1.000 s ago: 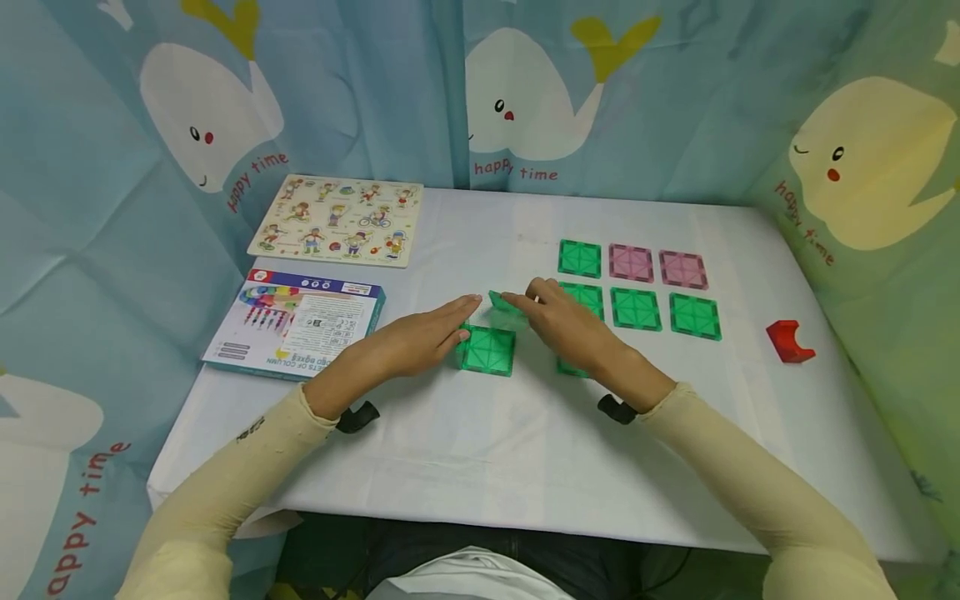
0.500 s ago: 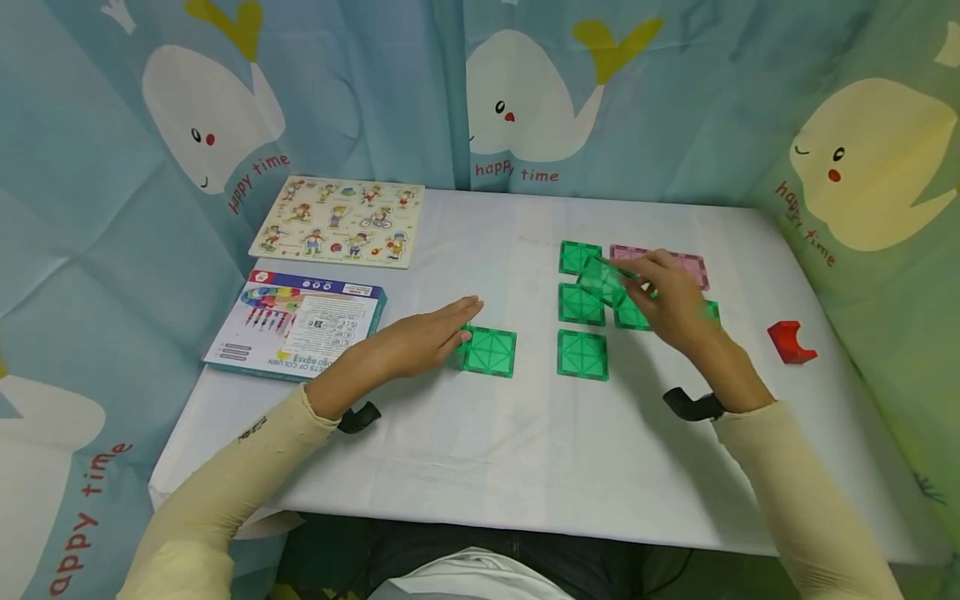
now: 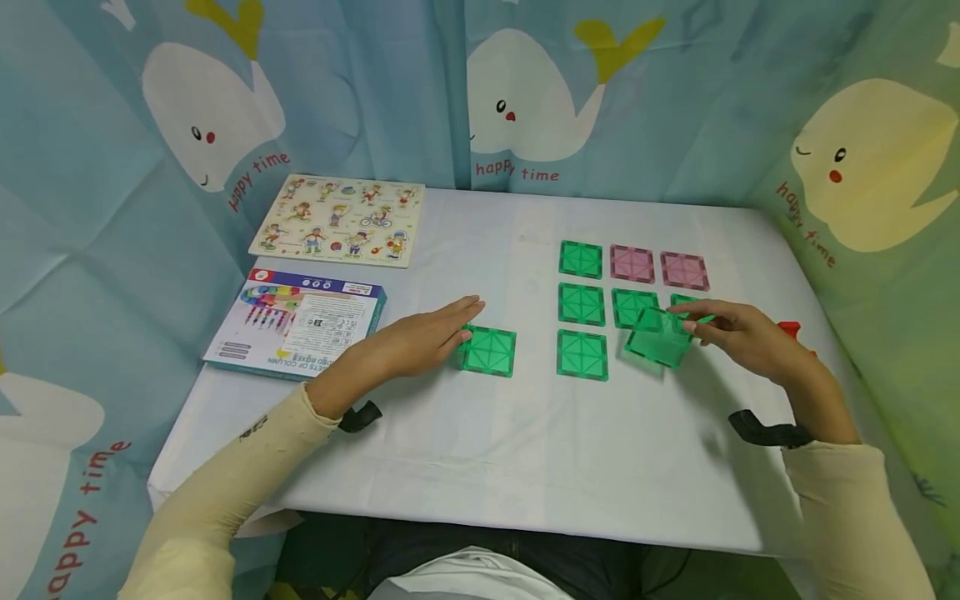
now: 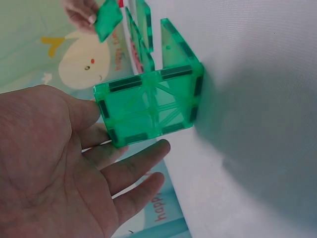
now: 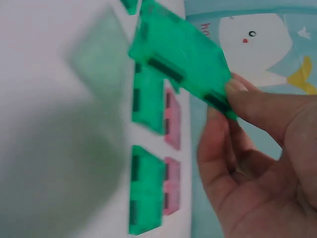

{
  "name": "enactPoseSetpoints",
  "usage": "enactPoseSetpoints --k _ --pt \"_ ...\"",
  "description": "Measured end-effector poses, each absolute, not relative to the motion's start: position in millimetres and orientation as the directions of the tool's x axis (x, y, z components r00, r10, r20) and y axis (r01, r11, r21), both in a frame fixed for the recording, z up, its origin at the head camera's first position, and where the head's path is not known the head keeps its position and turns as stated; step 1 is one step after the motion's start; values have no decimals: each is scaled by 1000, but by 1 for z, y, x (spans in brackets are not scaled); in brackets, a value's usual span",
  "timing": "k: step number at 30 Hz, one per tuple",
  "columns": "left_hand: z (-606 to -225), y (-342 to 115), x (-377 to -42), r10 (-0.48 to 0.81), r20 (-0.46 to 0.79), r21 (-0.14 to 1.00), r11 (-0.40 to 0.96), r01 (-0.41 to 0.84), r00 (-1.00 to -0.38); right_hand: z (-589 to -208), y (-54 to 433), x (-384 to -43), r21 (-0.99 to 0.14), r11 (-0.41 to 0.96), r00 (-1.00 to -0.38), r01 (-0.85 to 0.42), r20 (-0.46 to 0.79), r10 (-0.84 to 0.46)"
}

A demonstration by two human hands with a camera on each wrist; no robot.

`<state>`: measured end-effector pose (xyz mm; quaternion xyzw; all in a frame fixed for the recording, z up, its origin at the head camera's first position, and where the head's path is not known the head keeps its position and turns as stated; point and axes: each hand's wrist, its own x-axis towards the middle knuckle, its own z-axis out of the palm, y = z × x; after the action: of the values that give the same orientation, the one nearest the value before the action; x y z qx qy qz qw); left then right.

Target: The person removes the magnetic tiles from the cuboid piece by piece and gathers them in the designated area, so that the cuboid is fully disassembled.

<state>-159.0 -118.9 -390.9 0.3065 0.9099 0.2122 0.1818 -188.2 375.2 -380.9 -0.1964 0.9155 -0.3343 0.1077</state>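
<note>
My left hand [image 3: 427, 342] pinches the edge of an upright green magnetic tile [image 4: 151, 106] between thumb and fingers, the outer fingers spread straight. That tile stands at the left edge of a green tile lying flat [image 3: 489, 351]. My right hand [image 3: 750, 337] pinches one corner of another green magnetic tile [image 3: 658, 337] between thumb and fingers. It is tilted and raised over the table, with its shadow [image 5: 101, 54] on the cloth in the right wrist view. It overlaps the tiles in the middle row.
Several green tiles [image 3: 581, 355] and two pink tiles [image 3: 632, 263] lie in rows right of centre. A red arched block [image 3: 789, 328] is partly hidden behind my right hand. At the left lie a picture board [image 3: 337, 221] and a flat box [image 3: 296, 325]. Printed curtains surround the table.
My right hand has carried its green tile away from beside my left hand, over the back tiles, then to the right and nearer me. My left hand has stayed in place.
</note>
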Motion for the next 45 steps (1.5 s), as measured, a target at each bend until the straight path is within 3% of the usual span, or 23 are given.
enactPoseSetpoints --k 7,12,26,36,45 --pt "-390 -119 -158 631 -200 500 723 476 -749 -396 379 -187 -703 673 -838 -229 -209 -504" --pt "-390 -119 -158 635 -193 502 719 480 -748 -408 371 -194 -695 671 -823 -258 -206 -530" --pt "-393 -119 -159 633 -190 515 715 473 -750 -422 345 -192 -524 829 -914 -195 -210 -348" --pt "-392 -119 -160 626 -211 505 728 464 -751 -409 292 -186 -468 784 -891 -407 16 -453" --pt "-392 -119 -159 624 -222 497 733 463 -749 -416 197 -170 -426 727 -810 -539 26 -586"
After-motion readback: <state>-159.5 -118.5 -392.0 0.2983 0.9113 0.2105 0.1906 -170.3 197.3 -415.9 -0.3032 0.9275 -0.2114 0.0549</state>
